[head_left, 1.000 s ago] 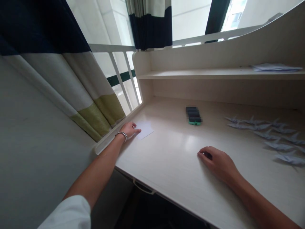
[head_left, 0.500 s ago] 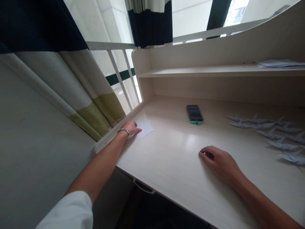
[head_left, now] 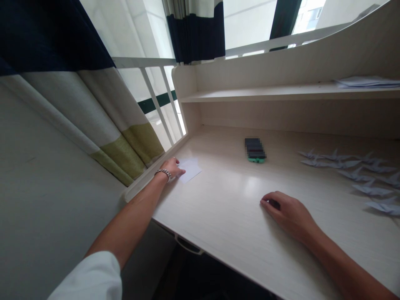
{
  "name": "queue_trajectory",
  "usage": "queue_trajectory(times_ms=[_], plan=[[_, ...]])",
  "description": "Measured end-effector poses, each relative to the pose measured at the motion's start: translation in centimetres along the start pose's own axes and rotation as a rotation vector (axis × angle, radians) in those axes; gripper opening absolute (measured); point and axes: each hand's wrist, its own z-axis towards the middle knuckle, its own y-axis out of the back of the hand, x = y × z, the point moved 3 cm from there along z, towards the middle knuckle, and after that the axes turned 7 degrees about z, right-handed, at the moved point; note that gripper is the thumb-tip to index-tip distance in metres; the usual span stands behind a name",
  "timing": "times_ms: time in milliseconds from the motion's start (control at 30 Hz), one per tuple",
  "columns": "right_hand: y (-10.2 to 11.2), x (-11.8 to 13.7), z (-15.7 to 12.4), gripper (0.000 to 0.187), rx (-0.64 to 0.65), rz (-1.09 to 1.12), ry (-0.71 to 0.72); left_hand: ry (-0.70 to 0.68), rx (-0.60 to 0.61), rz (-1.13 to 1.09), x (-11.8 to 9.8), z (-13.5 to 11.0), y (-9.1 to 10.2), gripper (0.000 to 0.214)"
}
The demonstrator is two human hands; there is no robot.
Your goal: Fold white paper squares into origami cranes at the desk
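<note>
Below the window [head_left: 250,25], pale tabletop [head_left: 218,204], clock centred on its middle. Toward twelve, closed off by an upright back board [head_left: 250,114] with a long shelf [head_left: 265,92] above; toward ten, by a raised rim [head_left: 146,174], with white rail [head_left: 142,62] and striped curtain [head_left: 103,110] beyond. Front edge [head_left: 231,266] slanting from eight down to six, above a drawer handle [head_left: 189,246]. At nine, white paper [head_left: 191,171] lying flat near the rim, touched by the left hand [head_left: 170,167], thumb and forefinger parted. At four, well apart, right hand [head_left: 286,214] curled, thumb and forefinger tips together. Broad stretch of surface between both hands, running out to the front edge. At twelve, dark pixelated object [head_left: 255,149]; at three, folded paper birds [head_left: 371,190] in rows.
</note>
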Motion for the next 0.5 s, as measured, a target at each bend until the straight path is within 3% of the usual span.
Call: queue_trajectory(times_ms=[67,200,300,400,500], plan=[[0.0,0.0,0.0,0.026,0.005,-0.002,-0.005,0.025,0.000,-0.059,0.3,0.1,0.0,0.055],[0.1,0.0,-0.1,0.025,0.016,0.005,-0.009,0.040,0.021,-0.222,0.6,-0.1,0.1,0.032],[0.2,0.1,-0.1,0.025,0.017,0.028,-0.008,0.015,0.024,-0.414,-0.2,-1.2,0.2,0.030],[0.5,0.4,0.0,0.025,0.011,0.098,-0.038,-0.040,0.055,-0.667,-2.4,-3.5,-0.1,0.036],[0.8,1.1,0.0,0.026,0.006,0.274,-0.118,-0.101,0.158,-0.888,-6.2,-6.8,-1.5,0.045]])
